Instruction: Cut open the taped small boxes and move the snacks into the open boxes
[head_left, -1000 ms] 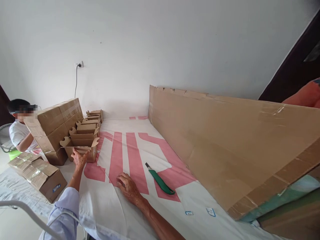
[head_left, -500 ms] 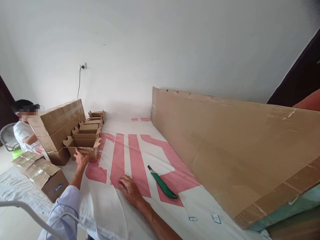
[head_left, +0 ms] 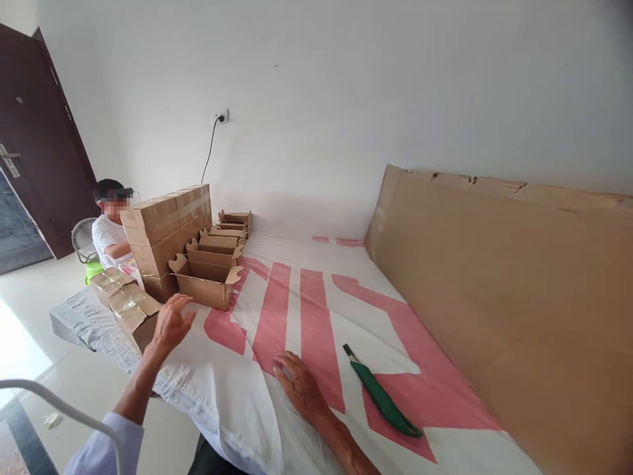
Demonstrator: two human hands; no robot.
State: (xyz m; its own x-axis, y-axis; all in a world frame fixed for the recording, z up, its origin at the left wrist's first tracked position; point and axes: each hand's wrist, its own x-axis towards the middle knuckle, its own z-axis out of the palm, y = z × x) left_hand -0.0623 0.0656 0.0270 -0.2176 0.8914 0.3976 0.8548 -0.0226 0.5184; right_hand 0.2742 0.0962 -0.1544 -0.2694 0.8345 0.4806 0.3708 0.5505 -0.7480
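At ten o'clock, my left hand [head_left: 174, 321] has withdrawn from the open carton [head_left: 206, 285], fingers spread; my right hand [head_left: 298, 386] stays flat on the cloth [head_left: 277, 297].

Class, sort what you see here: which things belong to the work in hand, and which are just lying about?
In the work:
left hand, open, lifted near the open carton
row of open cartons behind it
right hand, flat on the sheet

Lying about:
green knife
taped boxes
stacked boxes
big cardboard panel
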